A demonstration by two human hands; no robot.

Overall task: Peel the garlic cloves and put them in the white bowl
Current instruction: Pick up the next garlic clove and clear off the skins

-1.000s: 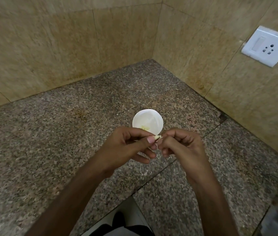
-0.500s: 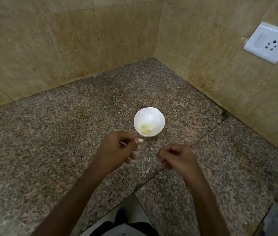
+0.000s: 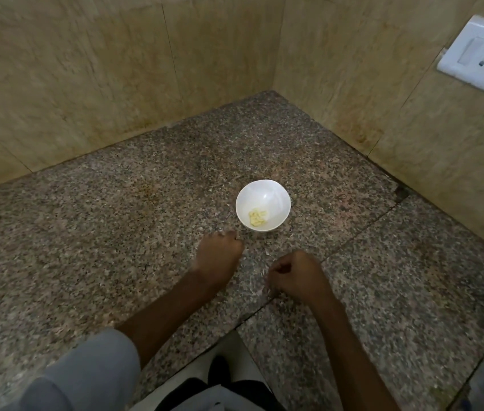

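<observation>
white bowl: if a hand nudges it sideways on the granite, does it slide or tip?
Probably slides: the white bowl looks small and nearly empty, holding only a few peeled cloves, so likely light. Its rounded walls suggest a narrow base, so a push at the rim may rock it. The countertop looks smooth.

No readable text, label, brand, number or sign is shown anywhere in the head view. The white bowl (image 3: 263,204) is plain, with no print or mark on its rim or wall. The white socket plate (image 3: 478,54) on the right wall is unmarked; only a blank switch and five round holes are seen on it. No writing is carried by the tan wall tiles (image 3: 86,69) or by the speckled granite counter (image 3: 116,232). Nothing is printed on the grey sleeve (image 3: 92,369) at the lower left edge.
</observation>
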